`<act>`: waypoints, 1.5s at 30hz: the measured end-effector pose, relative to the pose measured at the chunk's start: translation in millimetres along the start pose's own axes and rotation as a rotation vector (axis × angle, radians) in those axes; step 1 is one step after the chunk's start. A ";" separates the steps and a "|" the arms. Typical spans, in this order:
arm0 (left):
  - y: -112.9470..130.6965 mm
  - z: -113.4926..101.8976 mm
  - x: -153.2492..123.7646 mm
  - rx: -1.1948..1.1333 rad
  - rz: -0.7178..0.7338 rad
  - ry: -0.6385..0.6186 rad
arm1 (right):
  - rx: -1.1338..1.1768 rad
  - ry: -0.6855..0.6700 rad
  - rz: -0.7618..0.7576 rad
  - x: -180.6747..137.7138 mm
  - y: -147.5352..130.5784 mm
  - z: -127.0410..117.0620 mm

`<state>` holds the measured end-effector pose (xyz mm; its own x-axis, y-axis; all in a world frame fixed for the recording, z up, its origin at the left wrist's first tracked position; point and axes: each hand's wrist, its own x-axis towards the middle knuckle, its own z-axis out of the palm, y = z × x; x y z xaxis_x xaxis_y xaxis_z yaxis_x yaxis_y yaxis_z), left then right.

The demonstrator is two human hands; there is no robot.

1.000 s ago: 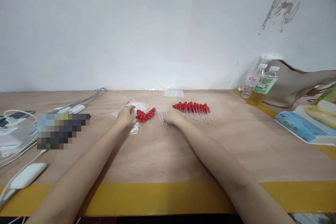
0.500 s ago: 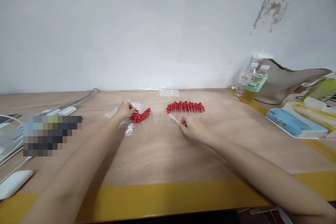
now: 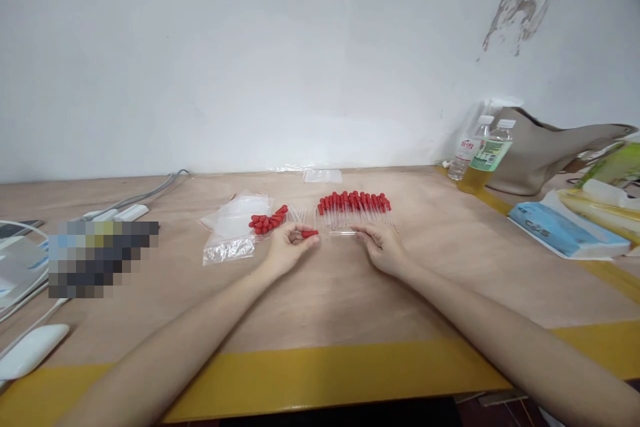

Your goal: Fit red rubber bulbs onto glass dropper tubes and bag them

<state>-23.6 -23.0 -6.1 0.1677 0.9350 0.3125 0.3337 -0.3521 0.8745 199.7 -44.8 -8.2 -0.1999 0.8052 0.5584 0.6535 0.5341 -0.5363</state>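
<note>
Pinched in my left hand is a red rubber dropper bulb, its open end facing right. My right hand grips a thin clear glass tube that lies level and points left at the bulb. A small gap shows between tube and bulb. Behind my right hand lies a row of droppers, red bulbs away from me and clear tubes toward me. A pile of loose red bulbs sits just beyond my left hand. Beside it are several loose clear tubes, partly hidden by that hand.
Clear plastic bags lie left of the bulbs, and another bag lies near the wall. At right stand two bottles, a grey bag and a blue tissue pack. Cables and a white mouse are at left.
My left hand has come right and toward me from the bulb pile, bringing a red bulb. The tube in my right hand has turned level, and that hand has shifted slightly right.
</note>
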 end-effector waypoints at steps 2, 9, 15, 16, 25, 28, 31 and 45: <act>-1.8 6.1 -5.3 -0.037 0.035 -0.012 | 0.024 0.000 0.002 -1.6 -2.1 2.4; 1.7 6.7 -10.6 -0.116 0.009 -0.056 | 0.120 0.017 -0.005 -4.8 -9.0 10.9; -1.5 9.9 -11.0 -0.196 0.016 -0.091 | 0.183 -0.012 -0.006 -6.3 -10.2 11.6; -3.2 10.3 -10.8 -0.194 0.012 -0.101 | 0.192 -0.022 -0.008 -6.5 -10.3 11.6; 1.2 7.5 -13.0 0.017 0.123 -0.116 | 0.124 -0.124 0.041 -9.4 -14.0 12.6; 3.0 7.3 -13.8 0.090 0.160 -0.104 | 0.130 -0.074 0.028 -8.4 -14.0 11.8; 1.6 8.0 -14.2 0.132 0.161 -0.103 | 0.134 -0.074 0.016 -8.3 -13.8 12.6; 13.6 3.3 -22.2 0.185 0.178 -0.284 | 0.153 -0.279 -0.085 -0.4 3.7 6.3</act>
<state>-19.7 -48.7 -2.3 0.4796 0.8189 0.3153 0.4341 -0.5336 0.7258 197.7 -41.5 -14.4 -0.4549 0.7844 0.4216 0.5127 0.6178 -0.5962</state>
